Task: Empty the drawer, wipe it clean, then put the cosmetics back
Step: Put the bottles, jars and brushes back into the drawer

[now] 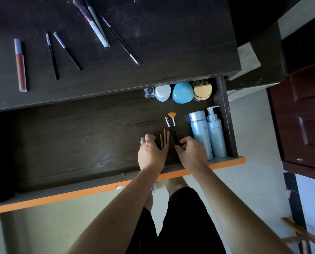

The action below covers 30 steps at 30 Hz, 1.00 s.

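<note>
My right hand is curled round the handle ends of a small bunch of brushes, pinching them low in the open drawer, near its orange front edge. Their long axis runs away from me and leans a little left, with the tips towards the back. One is a fan brush with its orange bristles spread at the far end. My left hand sits just beside them with its fingers loosely bent. A few tan sticks rise past its thumb side, pointing the same way, and I cannot tell whether it grips them. Two pale blue bottles lie side by side against the right wall, caps towards the back. Four jars line the back right corner, partly under the counter. On the counter lie a lip gloss, nearly lengthwise to me, thin brushes and a big brush, slanted with its head to the far left.
</note>
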### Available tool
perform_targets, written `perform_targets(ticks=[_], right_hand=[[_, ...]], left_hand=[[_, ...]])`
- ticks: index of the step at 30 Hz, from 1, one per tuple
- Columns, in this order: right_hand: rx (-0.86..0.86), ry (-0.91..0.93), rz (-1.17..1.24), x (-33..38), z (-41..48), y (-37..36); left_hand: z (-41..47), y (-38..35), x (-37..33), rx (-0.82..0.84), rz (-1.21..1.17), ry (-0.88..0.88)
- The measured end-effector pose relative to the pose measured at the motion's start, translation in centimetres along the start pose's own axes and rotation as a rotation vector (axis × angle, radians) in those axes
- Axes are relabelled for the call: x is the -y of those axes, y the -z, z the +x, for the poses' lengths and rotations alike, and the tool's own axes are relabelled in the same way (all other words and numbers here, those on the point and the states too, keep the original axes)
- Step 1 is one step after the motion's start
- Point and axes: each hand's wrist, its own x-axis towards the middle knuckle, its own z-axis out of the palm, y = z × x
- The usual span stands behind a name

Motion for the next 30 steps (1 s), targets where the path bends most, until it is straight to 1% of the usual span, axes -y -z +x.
perform_targets(ticks=[5,12,23,25,27,30], right_hand=[[0.004,-0.017,0.007,-0.1,0.1,-0.1],[0.016,-0.065,-0.034,0.0,0.0,0.0],[0.091,-0.142,-0.298,2.2,-2.1,1.5],[0.117,-0.163,-0.311,2.9,-2.6,2.1],[0.135,-0.163,-0.328,4.2,-3.2,3.0],[0.131,-0.13,-0.343,6.7,-3.8,4.3]], left_hand=[[-0.1,-0.1,1.0,-0.017,0.0,-0.041],[0.2,0.6,2.7,-0.027,0.02,0.017],[-0.5,4.0,5.7,0.138,0.117,0.092],[-0.9,5.3,6.2,0.165,0.132,0.073],[-1.5,7.7,6.7,0.16,0.128,0.025],[-2.1,11.8,7.1,0.114,0.149,-0.112]])
